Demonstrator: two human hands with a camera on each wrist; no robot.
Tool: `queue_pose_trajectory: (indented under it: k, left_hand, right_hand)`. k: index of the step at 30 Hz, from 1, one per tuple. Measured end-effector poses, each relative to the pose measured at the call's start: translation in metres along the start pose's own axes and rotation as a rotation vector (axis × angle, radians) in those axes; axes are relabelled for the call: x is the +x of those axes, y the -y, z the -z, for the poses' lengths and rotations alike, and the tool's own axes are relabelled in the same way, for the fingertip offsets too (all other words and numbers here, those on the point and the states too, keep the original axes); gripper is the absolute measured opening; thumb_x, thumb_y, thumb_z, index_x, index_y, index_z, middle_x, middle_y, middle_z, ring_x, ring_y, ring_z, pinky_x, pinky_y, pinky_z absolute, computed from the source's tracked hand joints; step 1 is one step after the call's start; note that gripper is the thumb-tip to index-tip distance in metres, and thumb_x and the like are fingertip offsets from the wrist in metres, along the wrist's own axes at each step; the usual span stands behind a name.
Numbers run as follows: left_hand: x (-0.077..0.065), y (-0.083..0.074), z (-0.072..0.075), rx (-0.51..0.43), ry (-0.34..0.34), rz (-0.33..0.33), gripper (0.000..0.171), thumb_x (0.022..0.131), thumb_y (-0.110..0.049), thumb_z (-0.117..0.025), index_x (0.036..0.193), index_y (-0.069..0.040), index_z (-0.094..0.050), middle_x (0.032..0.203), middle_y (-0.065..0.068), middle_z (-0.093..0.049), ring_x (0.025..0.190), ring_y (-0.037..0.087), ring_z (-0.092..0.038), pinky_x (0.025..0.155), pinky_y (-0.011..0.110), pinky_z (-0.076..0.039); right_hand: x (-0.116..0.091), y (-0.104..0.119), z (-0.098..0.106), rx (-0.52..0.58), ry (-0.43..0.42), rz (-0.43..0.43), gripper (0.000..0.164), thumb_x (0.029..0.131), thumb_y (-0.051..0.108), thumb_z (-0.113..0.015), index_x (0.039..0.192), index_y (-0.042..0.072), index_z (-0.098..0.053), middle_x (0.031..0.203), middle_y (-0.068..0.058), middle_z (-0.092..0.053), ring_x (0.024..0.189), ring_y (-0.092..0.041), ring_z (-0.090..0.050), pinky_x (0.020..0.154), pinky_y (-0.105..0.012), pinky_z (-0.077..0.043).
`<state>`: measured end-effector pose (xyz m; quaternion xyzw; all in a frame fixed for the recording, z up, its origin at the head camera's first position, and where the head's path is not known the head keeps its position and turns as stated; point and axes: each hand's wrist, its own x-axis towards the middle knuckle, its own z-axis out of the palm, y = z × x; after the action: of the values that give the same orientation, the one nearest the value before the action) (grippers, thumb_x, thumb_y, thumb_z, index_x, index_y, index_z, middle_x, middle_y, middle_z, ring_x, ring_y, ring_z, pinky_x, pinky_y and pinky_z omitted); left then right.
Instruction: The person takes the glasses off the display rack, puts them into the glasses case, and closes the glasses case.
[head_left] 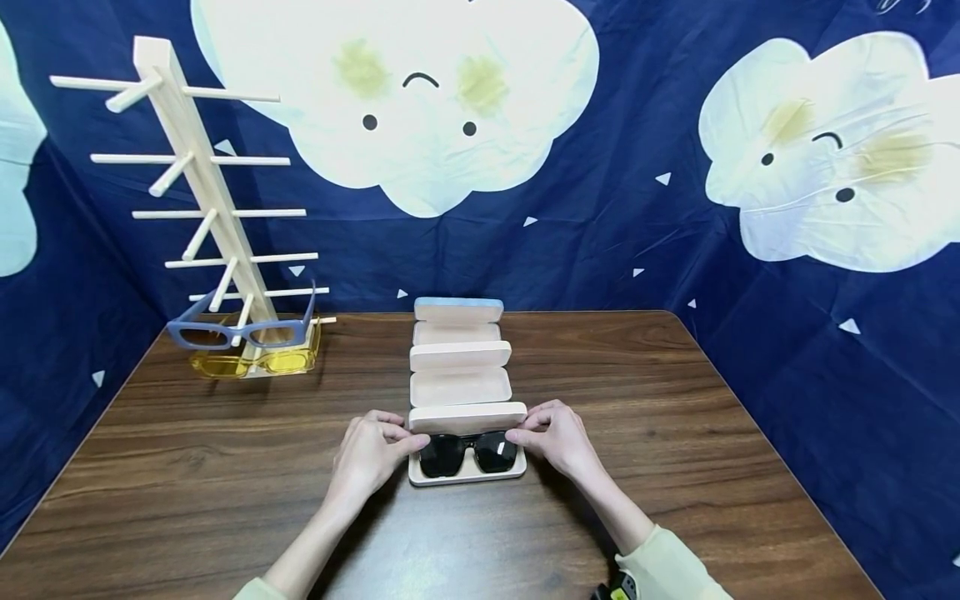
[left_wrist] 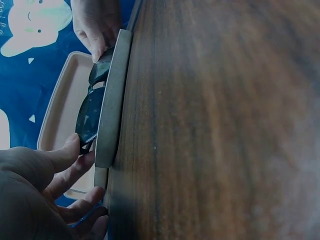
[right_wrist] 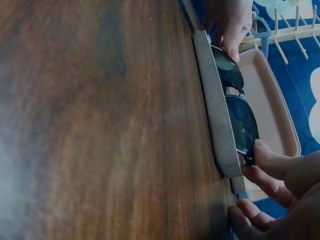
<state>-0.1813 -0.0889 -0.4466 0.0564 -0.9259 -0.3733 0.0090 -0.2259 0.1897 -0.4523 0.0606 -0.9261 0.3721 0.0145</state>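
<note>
Black sunglasses (head_left: 442, 457) with dark lenses sit in the lower half of the nearest glasses case (head_left: 468, 478), lenses facing me. The case stands open, its pale lid (head_left: 468, 416) raised behind them. My left hand (head_left: 365, 454) pinches the left outer corner of the frame between thumb and index finger. At the opposite corner, my right hand (head_left: 564, 442) pinches the frame the same way. Both wrist views show the thumb on the front of the sunglasses (left_wrist: 90, 114) and the other fingers behind and below, beside the case. The temples are mostly hidden.
Two more open cases, a middle one (head_left: 461, 387) and a far one (head_left: 456, 333), line up behind the nearest. At the back left, a wooden display rack (head_left: 198, 167) with pegs bears blue glasses (head_left: 225, 335) and yellow glasses (head_left: 287, 362). A cloud-printed blue curtain (head_left: 600, 242) borders the table.
</note>
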Motion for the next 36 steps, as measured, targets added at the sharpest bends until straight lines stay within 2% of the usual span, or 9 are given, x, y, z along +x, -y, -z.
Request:
queue_pose_trajectory:
  k: [7,14,21,25,32,36]
  left_hand:
    - [0.0003,0.0,-0.0008,0.008,0.001,0.011,0.023,0.085,-0.042,-0.08,0.074,-0.023,-0.079,0.124,0.006,-0.07,0.126,0.034,-0.054,0.093,0.06,-0.05]
    - [0.0008,0.0001,-0.0017,0.017,-0.01,0.015,0.026,0.084,-0.042,-0.082,0.073,-0.019,-0.074,0.125,0.013,-0.068,0.124,0.035,-0.055,0.09,0.061,-0.05]
    - [0.0022,0.0021,-0.0023,0.007,-0.024,0.001,0.031,0.083,-0.042,-0.083,0.075,-0.017,-0.067,0.123,0.016,-0.067,0.122,0.037,-0.056,0.089,0.058,-0.05]
    - [0.0025,0.0034,-0.0013,-0.009,-0.027,-0.015,0.034,0.083,-0.046,-0.083,0.079,-0.016,-0.068,0.121,0.016,-0.068,0.122,0.038,-0.057,0.091,0.058,-0.049]
    - [0.0032,0.0043,0.0022,-0.035,-0.014,-0.012,0.039,0.082,-0.05,-0.083,0.09,-0.014,-0.07,0.116,0.014,-0.069,0.119,0.036,-0.058,0.092,0.057,-0.048]
    - [0.0039,0.0061,0.0045,-0.064,0.005,-0.029,0.044,0.083,-0.048,-0.083,0.105,-0.01,-0.072,0.118,0.015,-0.07,0.122,0.038,-0.058,0.1,0.057,-0.047]
  right_hand:
    - [0.0028,-0.0008,-0.0013,0.001,-0.021,-0.04,0.022,0.072,0.027,-0.094,0.061,0.017,-0.077,0.09,0.004,-0.072,0.096,-0.014,-0.065,0.087,-0.03,-0.049]
    - [0.0035,-0.002,-0.0017,-0.021,-0.03,-0.038,0.025,0.07,0.03,-0.095,0.06,0.019,-0.074,0.088,0.005,-0.072,0.095,-0.014,-0.063,0.087,-0.032,-0.048]
    - [0.0015,-0.0024,0.001,-0.033,-0.035,-0.05,0.028,0.069,0.031,-0.095,0.066,0.018,-0.071,0.091,0.0,-0.071,0.094,-0.018,-0.065,0.086,-0.034,-0.05]
    - [0.0013,-0.004,0.0032,-0.017,-0.028,-0.063,0.028,0.069,0.033,-0.095,0.07,0.019,-0.07,0.092,-0.001,-0.072,0.094,-0.018,-0.066,0.084,-0.033,-0.05]
    - [0.0031,-0.0076,0.0048,0.045,-0.001,-0.075,0.03,0.07,0.034,-0.095,0.081,0.017,-0.072,0.088,0.001,-0.072,0.084,-0.012,-0.061,0.076,-0.028,-0.046]
    - [0.0038,-0.0069,0.0076,0.125,0.038,-0.087,0.035,0.072,0.032,-0.094,0.092,0.013,-0.073,0.092,-0.004,-0.075,0.086,-0.013,-0.064,0.078,-0.026,-0.048]
